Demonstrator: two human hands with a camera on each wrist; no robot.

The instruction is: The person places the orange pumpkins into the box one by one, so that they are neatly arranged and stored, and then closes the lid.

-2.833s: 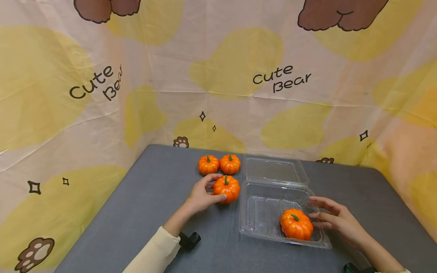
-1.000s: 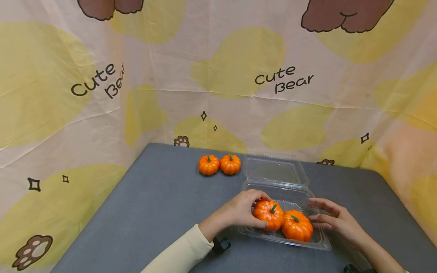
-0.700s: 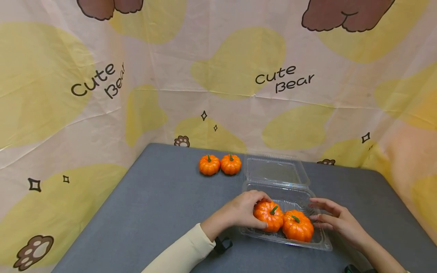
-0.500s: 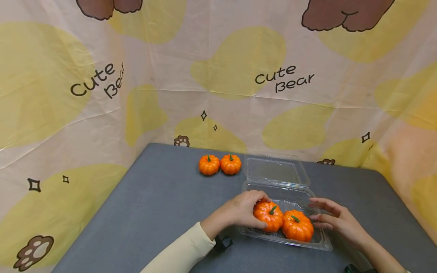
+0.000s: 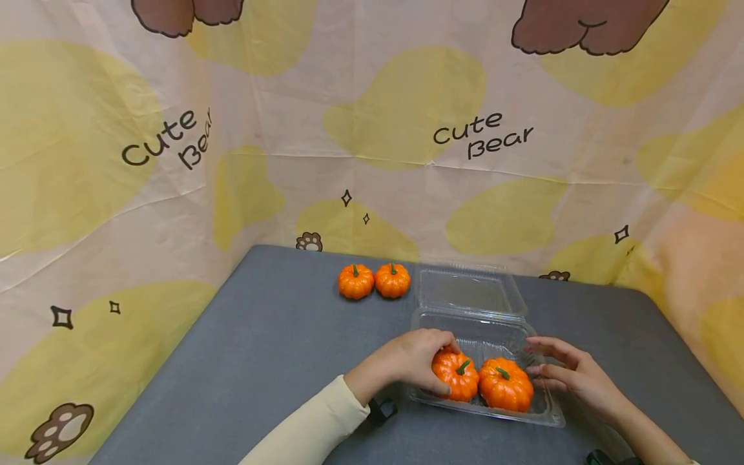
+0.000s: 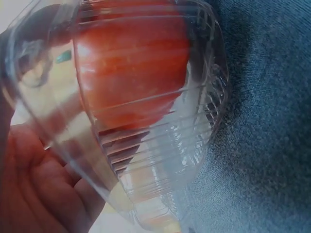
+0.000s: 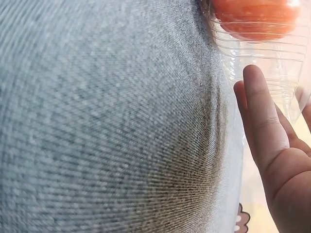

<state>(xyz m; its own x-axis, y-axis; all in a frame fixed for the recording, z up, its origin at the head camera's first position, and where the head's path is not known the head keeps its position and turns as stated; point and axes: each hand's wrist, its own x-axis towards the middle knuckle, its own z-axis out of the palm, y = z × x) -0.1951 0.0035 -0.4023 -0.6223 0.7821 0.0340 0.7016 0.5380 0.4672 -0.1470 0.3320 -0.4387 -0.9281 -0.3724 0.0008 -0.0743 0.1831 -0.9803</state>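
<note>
In the head view my left hand (image 5: pixel 409 363) reaches over the left wall of a clear plastic clamshell box (image 5: pixel 494 331), gripping a small orange pumpkin (image 5: pixel 455 380) with a green stem between thumb and fingers. Right beside it, in the box's front right part, sits a second pumpkin (image 5: pixel 506 386). My right hand (image 5: pixel 581 380) is at the box's right side, fingers extended along its wall. The left wrist view shows the gripped pumpkin (image 6: pixel 133 68) through the ribbed plastic. From the right wrist, fingers (image 7: pixel 265 114) lie close to the box wall, below a pumpkin (image 7: pixel 257 19).
Two more pumpkins, a left one (image 5: pixel 356 281) and a right one (image 5: pixel 392 280), stand together at the back of the grey table (image 5: pixel 273 336). The box's lid (image 5: pixel 467 290) lies folded back behind it. A printed cloth (image 5: pixel 378 116) hangs around the table.
My left hand has carried the pumpkin from the table, in front of the back pair, rightward into the box. Lately it has shifted slightly down and toward me. The right hand stays put.
</note>
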